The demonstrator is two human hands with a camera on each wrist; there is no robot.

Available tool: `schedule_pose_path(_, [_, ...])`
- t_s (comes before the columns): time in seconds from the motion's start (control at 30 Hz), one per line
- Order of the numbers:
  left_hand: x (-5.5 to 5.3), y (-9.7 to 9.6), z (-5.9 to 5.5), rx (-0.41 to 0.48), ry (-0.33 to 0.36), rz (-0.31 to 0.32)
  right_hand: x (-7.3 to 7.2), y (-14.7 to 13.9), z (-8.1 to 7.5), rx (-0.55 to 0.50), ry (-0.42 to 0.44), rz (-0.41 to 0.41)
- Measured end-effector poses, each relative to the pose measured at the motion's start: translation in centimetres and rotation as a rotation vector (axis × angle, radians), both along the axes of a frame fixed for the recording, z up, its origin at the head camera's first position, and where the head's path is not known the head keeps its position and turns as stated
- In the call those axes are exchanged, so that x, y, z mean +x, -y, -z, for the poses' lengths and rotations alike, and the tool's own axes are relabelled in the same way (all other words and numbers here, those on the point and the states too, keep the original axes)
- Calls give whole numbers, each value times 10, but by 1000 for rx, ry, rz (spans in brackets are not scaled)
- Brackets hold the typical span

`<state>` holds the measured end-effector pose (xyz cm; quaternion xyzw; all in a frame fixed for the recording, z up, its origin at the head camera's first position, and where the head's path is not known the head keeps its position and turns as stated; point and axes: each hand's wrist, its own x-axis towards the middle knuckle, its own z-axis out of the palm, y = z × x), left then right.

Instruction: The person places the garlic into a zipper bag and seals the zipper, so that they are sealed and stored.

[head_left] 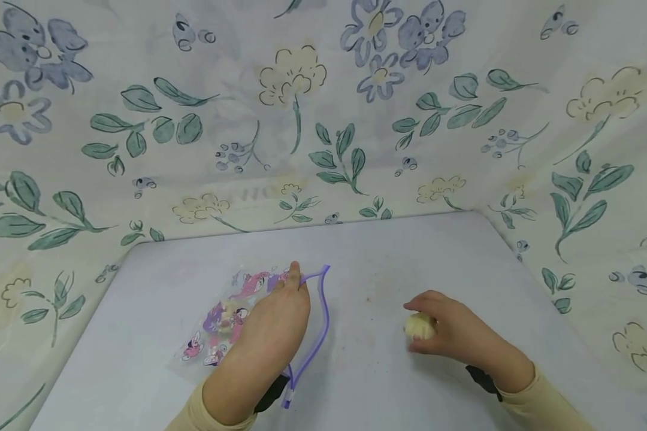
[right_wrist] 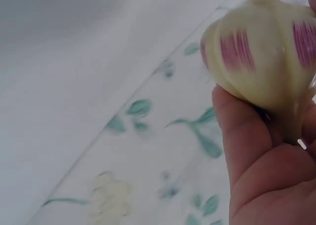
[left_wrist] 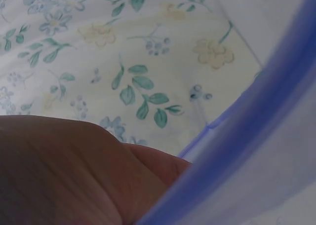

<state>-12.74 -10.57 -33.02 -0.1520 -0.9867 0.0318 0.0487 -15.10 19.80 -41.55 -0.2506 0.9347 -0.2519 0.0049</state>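
A clear zip bag (head_left: 199,350) printed with pink and purple cartoon figures lies on the left half of the table, its purple zip rim (head_left: 323,317) bowed apart at the right end. My left hand (head_left: 275,326) is over the mouth end and holds the rim, though most fingertips are hidden; the left wrist view shows the hand (left_wrist: 74,170) beside the blurred purple rim (left_wrist: 237,131). Something pale (head_left: 228,314) shows inside the bag. To the right, my right hand (head_left: 453,329) grips a garlic bulb (head_left: 419,327) between thumb and fingers. Purple streaks mark the bulb (right_wrist: 261,52) up close.
The white table (head_left: 377,257) has a few small dark specks on it between the hands. A flower-and-leaf patterned cloth (head_left: 313,137) rises behind the table and along its sides.
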Motion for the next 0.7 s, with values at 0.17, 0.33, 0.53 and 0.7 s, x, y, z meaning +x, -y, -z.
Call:
schedule_pose_path(0.17, [1,-2,1,5,-13,-6,2,37,-13,-33,-53,-149])
schedule_pose_path(0.33, [1,-4,0,-7,17,-15,1,71,-19,-121,-159,-337])
schedule_pose_path(0.53, [2,-1,0,1,-13,-5,-6,104,-28,-150,-144,-437])
schedule_pose_path(0.7, [3,0,0,-12,-32,37,-13,117,-32,-204,-68,-444])
